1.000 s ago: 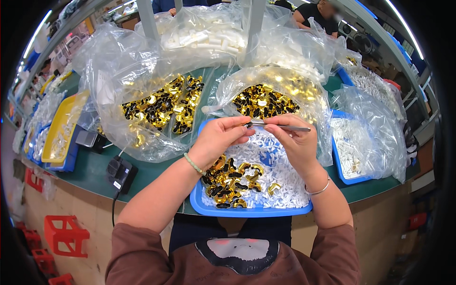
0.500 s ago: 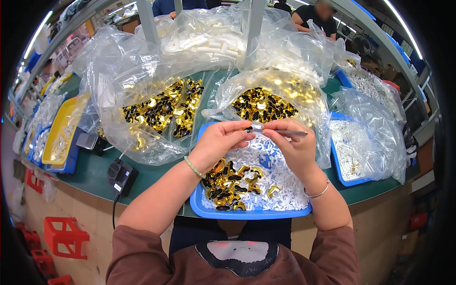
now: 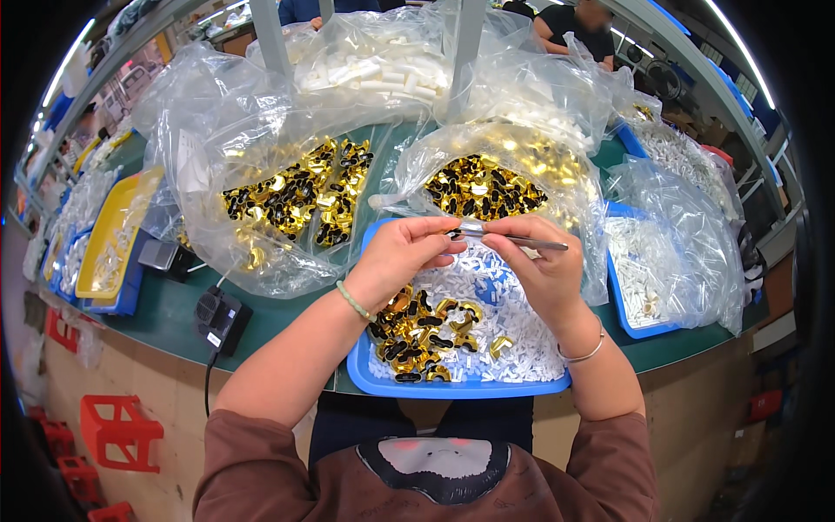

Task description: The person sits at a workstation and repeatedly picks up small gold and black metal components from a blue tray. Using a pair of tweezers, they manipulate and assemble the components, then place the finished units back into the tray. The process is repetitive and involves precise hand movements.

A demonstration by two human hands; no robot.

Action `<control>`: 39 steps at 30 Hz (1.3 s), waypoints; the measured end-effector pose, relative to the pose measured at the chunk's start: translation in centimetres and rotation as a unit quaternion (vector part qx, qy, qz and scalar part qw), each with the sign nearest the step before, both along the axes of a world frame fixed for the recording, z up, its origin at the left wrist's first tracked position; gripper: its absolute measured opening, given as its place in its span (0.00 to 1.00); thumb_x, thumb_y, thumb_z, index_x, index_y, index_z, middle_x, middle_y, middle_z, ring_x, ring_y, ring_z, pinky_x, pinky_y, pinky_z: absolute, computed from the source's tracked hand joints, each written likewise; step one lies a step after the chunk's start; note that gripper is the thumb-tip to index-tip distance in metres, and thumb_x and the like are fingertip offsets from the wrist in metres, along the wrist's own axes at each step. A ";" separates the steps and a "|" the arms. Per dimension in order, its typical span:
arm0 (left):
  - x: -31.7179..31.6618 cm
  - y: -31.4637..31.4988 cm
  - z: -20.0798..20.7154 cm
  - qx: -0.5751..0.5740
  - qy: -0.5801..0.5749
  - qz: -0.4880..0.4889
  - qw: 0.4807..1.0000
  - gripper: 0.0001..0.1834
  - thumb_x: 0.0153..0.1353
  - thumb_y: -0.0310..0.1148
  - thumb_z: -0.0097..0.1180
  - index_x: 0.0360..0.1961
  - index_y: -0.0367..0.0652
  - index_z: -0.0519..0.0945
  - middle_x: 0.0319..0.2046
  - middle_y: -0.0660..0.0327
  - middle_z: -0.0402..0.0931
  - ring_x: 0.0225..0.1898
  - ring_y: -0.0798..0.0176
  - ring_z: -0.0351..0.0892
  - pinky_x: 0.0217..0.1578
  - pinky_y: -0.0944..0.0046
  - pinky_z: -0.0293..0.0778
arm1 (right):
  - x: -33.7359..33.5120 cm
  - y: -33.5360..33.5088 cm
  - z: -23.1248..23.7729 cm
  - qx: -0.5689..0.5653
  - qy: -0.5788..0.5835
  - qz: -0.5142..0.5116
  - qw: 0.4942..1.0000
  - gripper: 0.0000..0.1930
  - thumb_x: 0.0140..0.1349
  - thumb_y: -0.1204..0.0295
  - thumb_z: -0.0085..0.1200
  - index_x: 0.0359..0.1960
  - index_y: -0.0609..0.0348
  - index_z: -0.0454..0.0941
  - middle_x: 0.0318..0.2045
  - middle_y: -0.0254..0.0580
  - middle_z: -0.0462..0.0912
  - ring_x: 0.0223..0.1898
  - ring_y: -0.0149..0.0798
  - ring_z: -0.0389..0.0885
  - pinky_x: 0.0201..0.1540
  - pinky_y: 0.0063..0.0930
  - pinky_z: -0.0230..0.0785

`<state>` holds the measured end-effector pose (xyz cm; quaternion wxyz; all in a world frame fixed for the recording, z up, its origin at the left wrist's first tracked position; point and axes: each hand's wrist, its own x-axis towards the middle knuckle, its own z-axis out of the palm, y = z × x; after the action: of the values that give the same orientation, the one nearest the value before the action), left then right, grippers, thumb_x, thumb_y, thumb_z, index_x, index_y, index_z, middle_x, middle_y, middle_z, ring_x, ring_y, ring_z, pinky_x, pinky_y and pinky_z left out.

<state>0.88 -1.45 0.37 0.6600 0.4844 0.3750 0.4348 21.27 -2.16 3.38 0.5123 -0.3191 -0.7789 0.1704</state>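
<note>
Above the blue tray (image 3: 461,391), my left hand (image 3: 409,257) pinches a small dark part (image 3: 454,233) between thumb and fingertips; it looks like one of the black-and-gold pieces. My right hand (image 3: 544,274) is closed around slim metal tweezers (image 3: 544,244), their tip end reaching the part at my left fingertips. Exactly how tip and part meet is too small to tell. Below my hands, the tray holds a heap of gold-and-black curved pieces (image 3: 417,339) on the left and many small white strips (image 3: 522,348) on the right.
Clear plastic bags of gold-and-black pieces (image 3: 296,200) (image 3: 483,191) lie behind the tray. A second blue tray (image 3: 648,332) with white strips stands to the right. At left are a black corded device (image 3: 222,320) and a yellow tray (image 3: 109,217). Grey posts (image 3: 464,61) rise behind.
Both hands stay nearly in place. The tweezers' rear end has shifted slightly to the right with my right hand, and the left hand keeps its pinch.
</note>
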 end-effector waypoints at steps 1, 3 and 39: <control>0.0 0.0 0.0 0.002 -0.002 0.002 1.000 0.19 0.68 0.31 0.50 0.57 0.36 0.74 0.48 0.56 0.79 0.49 0.66 0.80 0.49 0.72 0.76 | 0.0 0.0 0.0 -0.004 0.003 0.002 1.000 0.06 0.54 0.79 0.64 0.34 0.62 0.82 0.31 0.42 0.84 0.31 0.35 0.84 0.34 0.23 0.78; -0.1 0.0 -0.2 0.005 -0.005 0.005 1.000 0.19 0.67 0.31 0.50 0.57 0.36 0.74 0.48 0.56 0.79 0.49 0.66 0.80 0.48 0.72 0.77 | -0.2 0.0 0.2 0.006 -0.005 0.009 1.000 0.06 0.54 0.79 0.64 0.34 0.62 0.82 0.31 0.42 0.84 0.31 0.35 0.84 0.33 0.23 0.78; 0.1 0.0 -0.4 0.031 0.008 0.006 0.999 0.15 0.64 0.26 0.54 0.51 0.34 0.78 0.41 0.58 0.81 0.39 0.71 0.81 0.44 0.73 0.78 | -0.6 -1.0 0.7 0.182 -0.103 0.002 0.978 0.09 0.49 0.77 0.67 0.32 0.58 0.81 0.25 0.38 0.81 0.23 0.37 0.80 0.24 0.28 0.71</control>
<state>0.99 -1.48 0.02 0.6393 0.5056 0.3696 0.4462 20.63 -3.15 4.12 0.4780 -0.2348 -0.8463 -0.0066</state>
